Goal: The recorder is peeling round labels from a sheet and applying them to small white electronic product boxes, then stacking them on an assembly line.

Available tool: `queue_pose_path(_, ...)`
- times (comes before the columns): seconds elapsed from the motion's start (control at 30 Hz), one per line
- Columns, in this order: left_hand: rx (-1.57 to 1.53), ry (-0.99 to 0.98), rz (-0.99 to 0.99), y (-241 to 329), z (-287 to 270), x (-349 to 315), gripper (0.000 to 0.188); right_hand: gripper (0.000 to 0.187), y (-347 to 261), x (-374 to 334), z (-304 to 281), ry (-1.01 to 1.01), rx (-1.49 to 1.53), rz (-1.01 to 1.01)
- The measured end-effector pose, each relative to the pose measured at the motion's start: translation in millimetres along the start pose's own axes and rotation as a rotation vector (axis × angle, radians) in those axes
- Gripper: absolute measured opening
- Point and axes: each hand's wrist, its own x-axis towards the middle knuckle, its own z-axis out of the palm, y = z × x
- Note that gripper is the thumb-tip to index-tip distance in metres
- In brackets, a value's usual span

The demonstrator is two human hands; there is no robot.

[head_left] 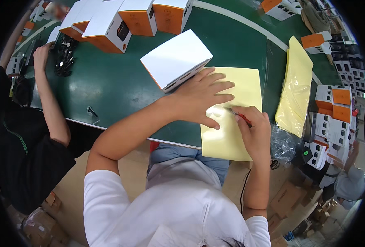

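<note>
A white shirt [170, 206] is filling the foreground; the left hand [201, 94] is lying spread on a yellow sheet [242, 84], the right hand [256, 127] is gripping a red-handled tool [243, 118]

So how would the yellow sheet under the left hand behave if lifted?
The yellow sheet looks thin, so probably light. Its bright glare suggests a slick face. Its overhanging end looks straight, perhaps springy rather than limp.

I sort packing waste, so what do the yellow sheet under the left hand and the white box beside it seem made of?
Yellow sheet: probably glossy coated paper or film, as it throws a bright glare. White box: likely smooth, printed cardboard, judging by its crisp edges.
</note>
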Motion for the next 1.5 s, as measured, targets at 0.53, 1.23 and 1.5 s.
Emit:
queue_pose_path(0.53,-0.015,0.028,0.003,-2.3,1.6,0.7,0.079,0.013,-1.1,13.1,5.5,0.144,-0.189,-0.126)
queue_pose_path(1.23,-0.028,0.015,-0.016,-2.2,2.5,0.4,0.078,0.009,-9.7,12.6,13.9,0.013,-0.112,0.063)
queue_pose_path(1.5,0.001,0.02,-0.016,-1.7,4.0,-1.2,0.083,0.02,-10.9,14.9,27.5,0.092,-0.203,0.068)
